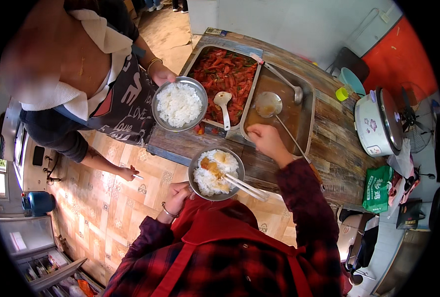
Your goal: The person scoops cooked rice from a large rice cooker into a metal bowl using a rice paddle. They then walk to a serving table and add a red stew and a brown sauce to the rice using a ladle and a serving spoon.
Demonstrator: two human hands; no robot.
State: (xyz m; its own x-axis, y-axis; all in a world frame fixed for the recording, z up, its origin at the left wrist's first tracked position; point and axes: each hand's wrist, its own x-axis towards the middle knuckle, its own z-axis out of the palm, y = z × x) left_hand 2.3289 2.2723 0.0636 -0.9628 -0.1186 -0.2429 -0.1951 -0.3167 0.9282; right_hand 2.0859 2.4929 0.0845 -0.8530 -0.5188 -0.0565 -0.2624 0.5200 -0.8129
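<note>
My left hand [179, 198] grips the left rim of a metal bowl [241, 160] close to my apron. White rice [209, 182] fills the bowl, with brown-yellow food on top and a pair of chopsticks [244, 185] resting across its right side. My right hand [268, 143] hangs over the near edge of a steel tray of brown broth [283, 85], fingers curled; whether they pinch anything is hidden. Just right of that hand runs the long handle of a skimmer or ladle [269, 104], its head in the broth.
A second steel tray holds a red dish [223, 70] with a white spoon [223, 107]. Another ladle [296, 92] leans in the broth tray. On my left, a person holds a bowl of rice [179, 104] and a cigarette [138, 176]. A rice cooker [376, 122] stands at right.
</note>
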